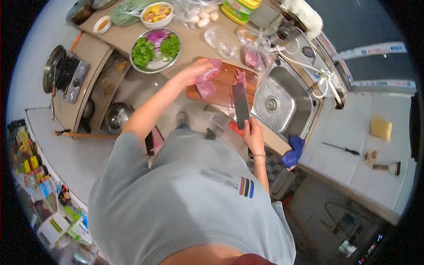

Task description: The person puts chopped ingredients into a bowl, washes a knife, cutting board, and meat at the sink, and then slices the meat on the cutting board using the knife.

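Note:
My left hand (197, 70) is closed on a piece of raw meat (206, 88), which hangs over the left part of a wooden cutting board (225, 84). In my right hand (253, 136) is the handle of a cleaver (241, 106). Its broad dark blade lies over the board's right side, the far end close to some small meat scraps (240, 77). The blade and the held meat are apart. Part of the board is hidden beneath the meat and the blade.
Right of the board is a steel sink (282, 101) with a blue cloth (293, 152) on its near edge. A steel bowl of chopped greens and purple onion (156, 66) stands left. Bagged meat (254, 58) and a bag of eggs (204, 17) lie behind.

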Demonstrator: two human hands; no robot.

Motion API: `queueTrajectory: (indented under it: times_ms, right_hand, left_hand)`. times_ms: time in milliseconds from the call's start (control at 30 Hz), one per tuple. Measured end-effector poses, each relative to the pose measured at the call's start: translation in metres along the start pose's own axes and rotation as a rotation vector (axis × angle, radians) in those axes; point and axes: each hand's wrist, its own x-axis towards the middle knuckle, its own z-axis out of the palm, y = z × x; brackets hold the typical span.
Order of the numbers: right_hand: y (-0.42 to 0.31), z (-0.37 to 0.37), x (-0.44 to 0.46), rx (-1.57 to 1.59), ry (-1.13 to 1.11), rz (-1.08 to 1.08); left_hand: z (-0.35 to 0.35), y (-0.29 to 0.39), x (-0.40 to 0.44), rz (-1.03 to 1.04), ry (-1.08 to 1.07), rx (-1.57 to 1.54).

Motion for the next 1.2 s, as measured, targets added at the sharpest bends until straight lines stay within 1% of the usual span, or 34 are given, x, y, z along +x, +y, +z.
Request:
queueTrajectory:
  times_ms: [33,67,100,133,167,200,267,400,467,533,633,700,733,800,833,900,933,1000,1100,1200]
  right_hand:
    - [-0.004,-0.002,0.000,-0.001,-0.005,0.012]
    - [-0.011,-0.003,-0.001,-0.008,0.049,-0.017]
    - [-0.012,-0.001,-0.001,-0.002,0.026,-0.042]
    - [-0.010,-0.002,-0.001,0.067,0.004,0.022]
    - [-0.008,-0.002,-0.001,0.132,-0.015,0.092]
    - [-0.001,-0.001,-0.001,0.131,-0.026,0.082]
    - [0.014,0.005,0.001,-0.020,0.047,-0.020]
    - [0.010,0.005,0.002,-0.029,0.028,-0.040]
    - [0.010,0.008,0.004,0.027,0.001,0.040]
    - [0.003,0.008,0.006,0.027,-0.001,0.014]
    - [-0.014,0.005,0.009,0.028,-0.020,-0.003]
    - [-0.019,0.006,0.011,0.026,-0.040,0.010]
    - [-0.020,0.006,0.012,-0.009,-0.033,-0.029]
    - [-0.022,0.007,0.013,-0.044,-0.026,-0.066]
    - [-0.024,0.008,0.013,-0.050,-0.042,-0.040]
    - [-0.026,0.008,0.014,-0.057,-0.057,-0.015]
    - [-0.027,0.008,0.014,-0.068,-0.059,-0.023]
    - [-0.028,0.010,0.015,-0.079,-0.060,-0.033]
    - [-0.029,0.011,0.015,-0.093,-0.073,-0.057]
    - [-0.031,0.013,0.016,-0.074,-0.067,-0.065]
  left_hand:
    - [0.002,0.001,0.002,-0.012,0.006,0.000]
    - [0.005,0.002,0.002,-0.001,-0.004,0.005]
    - [0.008,0.003,0.002,0.008,-0.015,0.012]
    - [0.009,0.005,0.004,0.019,0.010,0.005]
    - [0.011,0.006,0.006,-0.014,-0.013,0.074]
    - [0.011,0.006,0.009,-0.050,-0.041,0.144]
    - [0.011,0.006,0.012,-0.045,-0.041,0.150]
    - [0.006,0.010,0.002,-0.046,-0.035,0.146]
    - [0.002,0.013,-0.005,-0.036,-0.014,0.117]
    - [-0.007,0.014,-0.012,-0.026,0.005,0.090]
    - [-0.037,0.017,-0.022,-0.003,-0.020,0.069]
    - [-0.070,0.022,-0.026,0.071,-0.072,0.145]
    - [-0.087,0.025,-0.029,0.069,-0.072,0.143]
    - [-0.119,0.033,-0.038,0.103,0.068,0.275]
    - [-0.129,0.042,-0.048,0.102,0.068,0.273]
    - [-0.148,0.060,-0.068,0.133,0.120,0.452]
    - [-0.158,0.061,-0.075,0.133,0.120,0.451]
    - [-0.175,0.064,-0.085,0.104,0.216,0.432]
    - [-0.191,0.062,-0.089,0.055,0.264,0.469]
    - [-0.202,0.055,-0.086,0.079,0.248,0.474]
